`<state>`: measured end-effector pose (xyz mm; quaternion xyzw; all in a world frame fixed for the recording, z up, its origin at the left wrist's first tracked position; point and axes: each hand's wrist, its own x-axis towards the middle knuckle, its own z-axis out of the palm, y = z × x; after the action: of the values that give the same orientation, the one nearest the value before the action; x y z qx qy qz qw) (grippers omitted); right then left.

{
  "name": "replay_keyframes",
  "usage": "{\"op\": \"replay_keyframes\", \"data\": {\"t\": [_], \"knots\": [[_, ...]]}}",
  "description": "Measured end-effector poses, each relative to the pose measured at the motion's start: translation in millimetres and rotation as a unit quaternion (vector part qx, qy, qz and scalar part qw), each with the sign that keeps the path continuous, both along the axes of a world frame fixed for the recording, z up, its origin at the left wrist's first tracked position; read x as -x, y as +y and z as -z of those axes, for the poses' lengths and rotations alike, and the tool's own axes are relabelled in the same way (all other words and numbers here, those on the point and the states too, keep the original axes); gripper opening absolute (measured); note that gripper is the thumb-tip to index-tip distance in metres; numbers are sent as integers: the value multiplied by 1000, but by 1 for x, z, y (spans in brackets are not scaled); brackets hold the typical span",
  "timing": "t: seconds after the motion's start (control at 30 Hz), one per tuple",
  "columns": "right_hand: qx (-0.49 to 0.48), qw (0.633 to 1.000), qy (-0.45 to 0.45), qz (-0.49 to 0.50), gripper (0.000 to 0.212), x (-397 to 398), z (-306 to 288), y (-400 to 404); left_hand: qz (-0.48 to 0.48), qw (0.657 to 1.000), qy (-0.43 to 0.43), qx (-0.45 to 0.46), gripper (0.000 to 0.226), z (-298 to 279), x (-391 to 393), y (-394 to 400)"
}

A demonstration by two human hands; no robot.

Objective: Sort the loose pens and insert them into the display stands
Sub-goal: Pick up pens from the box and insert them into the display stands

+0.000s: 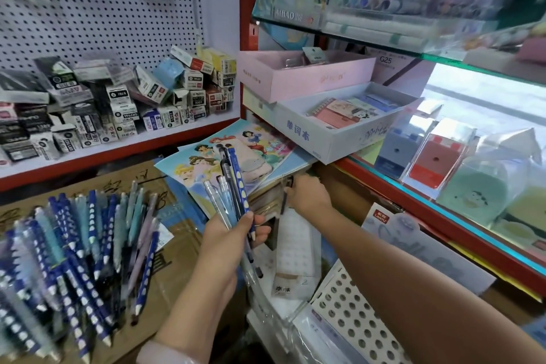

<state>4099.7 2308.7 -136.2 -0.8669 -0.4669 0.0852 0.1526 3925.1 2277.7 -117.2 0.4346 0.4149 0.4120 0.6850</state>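
Observation:
My left hand (226,241) grips a bunch of several pens (230,186), blue dotted, black and pale blue, fanned upward over the princess picture books (206,162). A large pile of loose pens (74,245) lies on cardboard at the lower left. My right hand (307,193) reaches forward under the shelf edge and pinches a single dark pen (285,199) that points downward. A white display stand with rows of round holes (348,313) sits at the bottom centre-right, under my right forearm. Its holes are empty where visible.
Small refill boxes (118,103) are heaped on the left shelf below a pegboard. A white box of notebooks (339,127) and a pink box (295,74) overhang the red-framed glass counter (443,216). A clear plastic sleeve (292,248) lies between my hands.

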Motion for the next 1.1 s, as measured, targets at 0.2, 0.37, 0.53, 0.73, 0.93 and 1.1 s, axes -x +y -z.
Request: {"op": "replay_keyframes", "data": {"t": [0.2, 0.37, 0.53, 0.73, 0.93, 1.1], "knots": [[-125, 978, 163, -32, 32, 17, -47, -21, 21, 999, -27, 26, 10, 1, 5, -5], [-91, 925, 347, -129, 31, 72, -66, -34, 35, 998, -47, 16, 16, -1, 8, -9], [-107, 926, 345, -106, 11, 76, -59, -35, 70, 996, -54, 15, 13, -1, 12, -13], [-188, 857, 472, -88, 9, 65, -61, -45, 53, 993, -98, 48, 13, -6, 11, -16], [-245, 822, 513, -22, 29, 43, -73, -48, 43, 996, -62, 48, 9, -1, 10, -13], [-239, 833, 498, -30, 22, 38, -71, -48, 47, 997, -39, 37, 12, 4, 10, -7]]}}
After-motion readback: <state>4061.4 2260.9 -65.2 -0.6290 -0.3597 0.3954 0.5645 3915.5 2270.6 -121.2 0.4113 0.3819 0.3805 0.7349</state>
